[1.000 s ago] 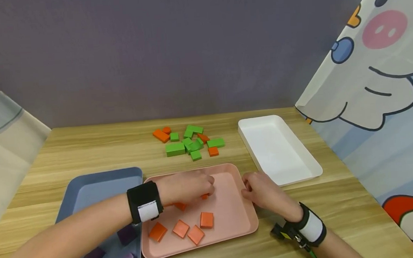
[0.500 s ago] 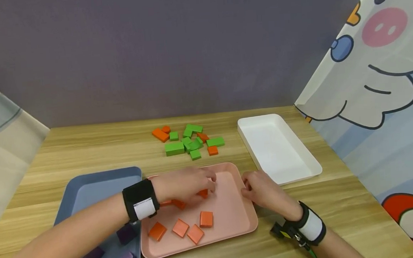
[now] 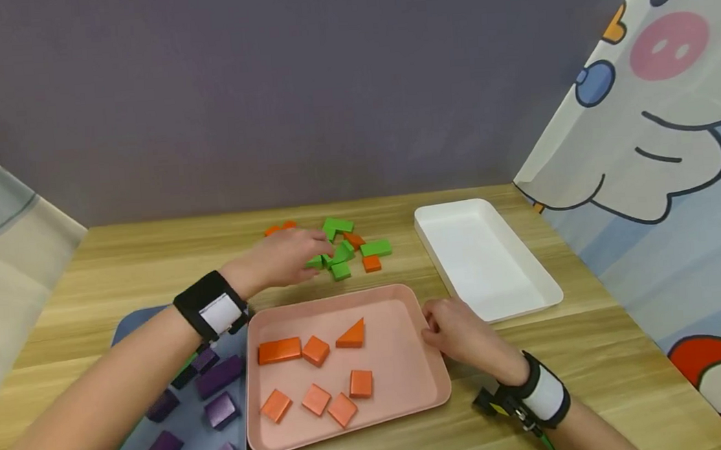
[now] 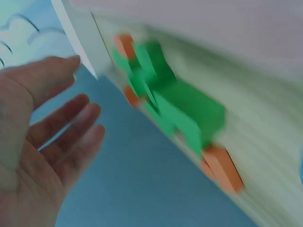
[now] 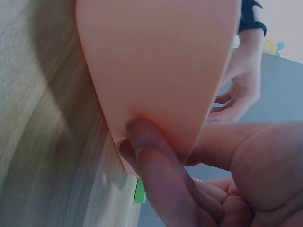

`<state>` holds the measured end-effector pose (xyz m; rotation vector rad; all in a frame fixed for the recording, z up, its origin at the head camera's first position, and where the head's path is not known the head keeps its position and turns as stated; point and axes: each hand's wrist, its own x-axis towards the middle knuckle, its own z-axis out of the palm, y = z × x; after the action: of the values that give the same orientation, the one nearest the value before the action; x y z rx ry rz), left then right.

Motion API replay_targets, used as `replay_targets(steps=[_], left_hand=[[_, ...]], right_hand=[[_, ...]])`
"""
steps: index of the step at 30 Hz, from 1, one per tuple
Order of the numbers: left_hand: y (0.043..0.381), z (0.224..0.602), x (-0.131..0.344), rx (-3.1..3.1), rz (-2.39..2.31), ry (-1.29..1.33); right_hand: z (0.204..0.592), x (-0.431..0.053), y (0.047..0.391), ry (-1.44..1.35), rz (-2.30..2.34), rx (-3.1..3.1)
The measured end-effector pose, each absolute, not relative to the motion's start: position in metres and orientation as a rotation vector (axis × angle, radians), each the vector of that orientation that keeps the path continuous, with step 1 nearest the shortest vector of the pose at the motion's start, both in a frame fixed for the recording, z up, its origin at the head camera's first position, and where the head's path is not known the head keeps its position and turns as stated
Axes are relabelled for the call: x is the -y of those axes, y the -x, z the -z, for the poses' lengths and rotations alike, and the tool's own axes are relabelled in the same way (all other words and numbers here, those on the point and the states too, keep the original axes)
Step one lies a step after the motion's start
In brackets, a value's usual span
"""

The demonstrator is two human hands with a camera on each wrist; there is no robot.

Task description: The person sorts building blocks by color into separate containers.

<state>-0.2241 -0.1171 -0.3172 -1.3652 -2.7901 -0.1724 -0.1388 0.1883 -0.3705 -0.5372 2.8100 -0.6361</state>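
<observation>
My left hand (image 3: pixel 285 257) is over the left part of a pile of green blocks (image 3: pixel 376 248) and orange blocks (image 3: pixel 372 263). In the left wrist view its fingers (image 4: pixel 71 118) are spread from the thumb, holding nothing, with the green blocks (image 4: pixel 189 106) beyond them. My right hand (image 3: pixel 460 332) pinches the right wall of a pink tray (image 3: pixel 403 412); the right wrist view shows fingers (image 5: pixel 163 170) against the tray's outer wall (image 5: pixel 156 61) and the thumb over the rim. Inside the tray lie several orange pieces, among them an orange triangle block (image 3: pixel 351 334) and a long orange block (image 3: pixel 279 351).
Left of the pink tray, a blue tray (image 3: pixel 137 321) holds several purple blocks (image 3: pixel 222 410), partly hidden under my left forearm. A white tray (image 3: pixel 486 258) stands at the right. A grey wall (image 3: pixel 291 98) rises behind the wooden table (image 3: pixel 152 258).
My left hand has let go of the orange triangle block in the pink tray and moved up and left to the block pile. The right hand stays on the tray wall.
</observation>
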Motion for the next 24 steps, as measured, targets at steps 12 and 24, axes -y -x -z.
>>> replay_targets(steps=[12,24], left_hand=[[0.27,0.335,0.181,3.028,0.217,0.932],[0.287,0.345,0.183,3.151,0.207,0.766]], right_hand=[[0.37,-0.188,0.137,0.533,0.654,-2.812],[0.371,-0.186,0.139,0.531,0.63,-2.828]])
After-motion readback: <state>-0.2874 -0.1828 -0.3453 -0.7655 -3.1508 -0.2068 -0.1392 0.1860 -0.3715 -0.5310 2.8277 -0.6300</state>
